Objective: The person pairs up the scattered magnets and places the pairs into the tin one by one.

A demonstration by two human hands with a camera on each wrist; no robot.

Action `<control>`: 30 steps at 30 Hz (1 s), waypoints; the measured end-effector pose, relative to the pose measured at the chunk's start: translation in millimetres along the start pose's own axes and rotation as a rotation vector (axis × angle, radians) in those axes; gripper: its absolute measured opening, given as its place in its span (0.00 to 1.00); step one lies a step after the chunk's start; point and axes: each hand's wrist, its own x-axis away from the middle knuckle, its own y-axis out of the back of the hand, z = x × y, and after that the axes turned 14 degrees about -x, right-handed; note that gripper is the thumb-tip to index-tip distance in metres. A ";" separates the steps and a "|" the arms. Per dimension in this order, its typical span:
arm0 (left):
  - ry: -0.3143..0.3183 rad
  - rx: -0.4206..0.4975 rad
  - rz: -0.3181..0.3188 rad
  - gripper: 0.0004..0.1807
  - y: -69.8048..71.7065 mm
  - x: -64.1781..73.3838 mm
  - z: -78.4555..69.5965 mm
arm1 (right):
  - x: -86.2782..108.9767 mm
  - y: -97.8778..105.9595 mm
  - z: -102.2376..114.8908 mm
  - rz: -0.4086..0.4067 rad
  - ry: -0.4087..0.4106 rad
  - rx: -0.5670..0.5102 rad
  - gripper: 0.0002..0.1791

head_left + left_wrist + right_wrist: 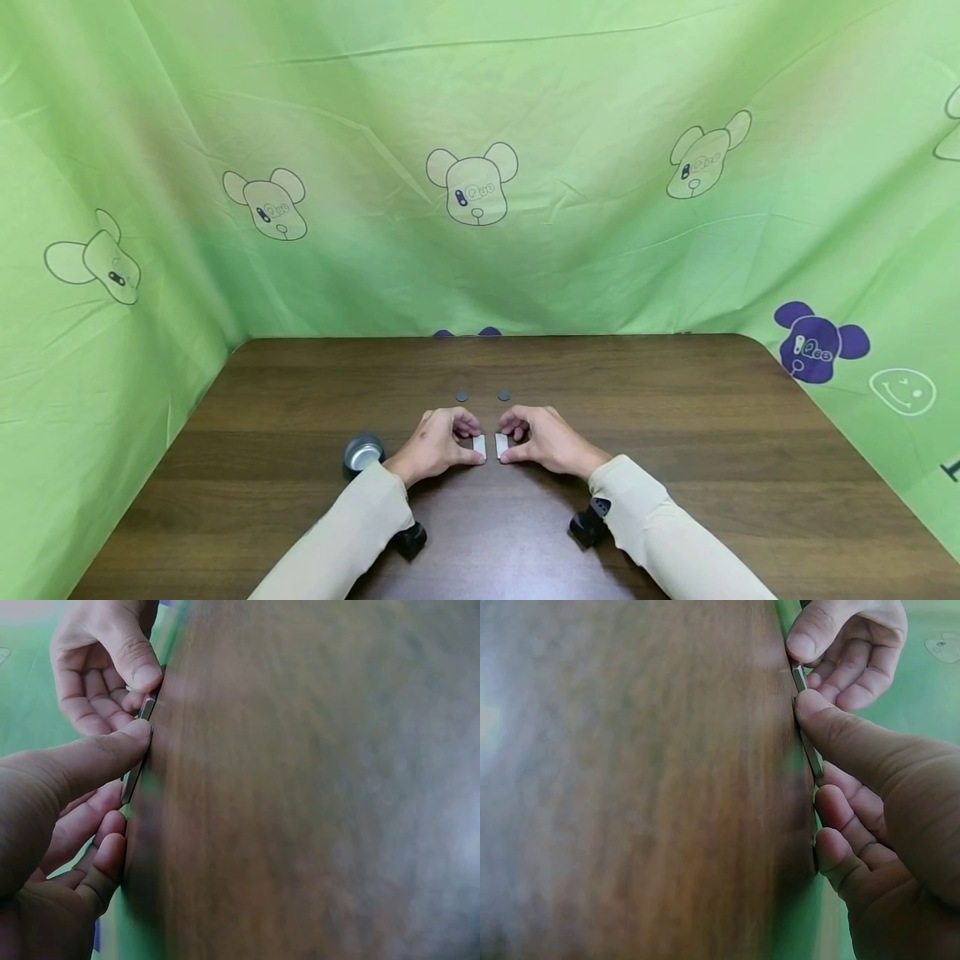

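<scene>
left hand [435, 446] pinches left white rectangle [478, 447] | right hand [551, 442] pinches right white rectangle [502, 447] | farther: two dark discs [462, 397] | left: silver-lined bowl [364, 453]

Your head view is bright, with pale glare on the near middle of the table [483, 542] and soft shadows beneath your left hand [435, 443] and right hand [553, 442]. Your 2 wrist views look dimmer, the table blurred and glare whitening 1 side.

A creased, cream-coloured left sleeve [341, 533] and a matching right sleeve [663, 525] are worn. Near their ends, a blocky black left-wrist camera [410, 542] and a similar right-wrist camera [586, 529] are worn.
</scene>
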 end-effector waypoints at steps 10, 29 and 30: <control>-0.007 -0.020 0.004 0.19 -0.5 0.1 -5.2 | -4.1 -2.2 0.0 0.009 0.048 0.013 0.20; -0.018 0.027 0.000 0.22 2.7 3.7 -2.4 | -6.9 -0.7 2.4 0.076 0.030 0.062 0.24; -0.017 0.034 0.003 0.22 4.2 4.1 -2.3 | -7.1 -0.5 2.2 0.077 0.030 0.063 0.24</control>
